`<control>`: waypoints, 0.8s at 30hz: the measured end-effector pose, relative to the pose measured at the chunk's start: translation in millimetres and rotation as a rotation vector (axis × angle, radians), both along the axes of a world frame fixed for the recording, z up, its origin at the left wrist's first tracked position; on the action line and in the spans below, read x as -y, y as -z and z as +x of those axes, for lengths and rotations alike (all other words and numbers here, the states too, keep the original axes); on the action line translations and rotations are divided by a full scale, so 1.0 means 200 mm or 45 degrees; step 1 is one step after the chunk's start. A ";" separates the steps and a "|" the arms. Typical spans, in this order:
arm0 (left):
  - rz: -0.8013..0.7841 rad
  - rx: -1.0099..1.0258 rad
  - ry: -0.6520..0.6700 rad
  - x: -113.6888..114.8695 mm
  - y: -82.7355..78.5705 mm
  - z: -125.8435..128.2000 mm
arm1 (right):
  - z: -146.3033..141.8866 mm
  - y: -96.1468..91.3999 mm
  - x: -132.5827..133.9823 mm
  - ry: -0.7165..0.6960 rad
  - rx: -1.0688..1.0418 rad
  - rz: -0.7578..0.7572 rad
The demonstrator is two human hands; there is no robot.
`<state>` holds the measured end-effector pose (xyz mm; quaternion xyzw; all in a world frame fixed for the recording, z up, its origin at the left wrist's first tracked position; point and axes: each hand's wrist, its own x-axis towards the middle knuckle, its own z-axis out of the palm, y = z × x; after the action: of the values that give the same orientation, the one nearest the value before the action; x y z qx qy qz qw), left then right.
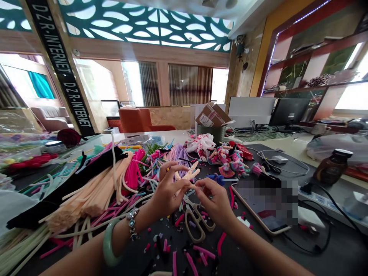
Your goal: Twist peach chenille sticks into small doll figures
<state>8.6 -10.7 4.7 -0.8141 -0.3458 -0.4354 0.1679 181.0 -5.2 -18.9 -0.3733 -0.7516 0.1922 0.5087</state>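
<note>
pinching a peach pipe-cleaner shape (187,174) between left hand (168,189) and right hand (214,201)

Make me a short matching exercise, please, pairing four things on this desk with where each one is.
Things:
1. Green bangle
2. Scissors
3. Cardboard box
4. Brown bottle

Places:
A. Sitting on a green tub
B. Lying on the dark mat
C. Standing beside a power strip
D. Around the left arm

Pairs: 1-D; 2-B; 3-A; 4-C
</note>
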 end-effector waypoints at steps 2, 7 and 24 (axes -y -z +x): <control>0.015 0.004 0.006 0.00 0.01 0.00 | 0.00 0.00 0.00 0.003 -0.001 0.002; 0.129 0.025 0.023 0.00 0.03 0.00 | 0.00 0.01 0.00 -0.051 -0.065 -0.100; 0.563 -0.374 -0.002 0.02 0.09 -0.05 | -0.02 0.06 -0.04 -0.476 -0.615 -0.805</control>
<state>-0.6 -13.9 -14.2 -0.8118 -0.2148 -0.3774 0.3903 176.8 3.3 -31.4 -0.3126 -0.5697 0.5834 0.4871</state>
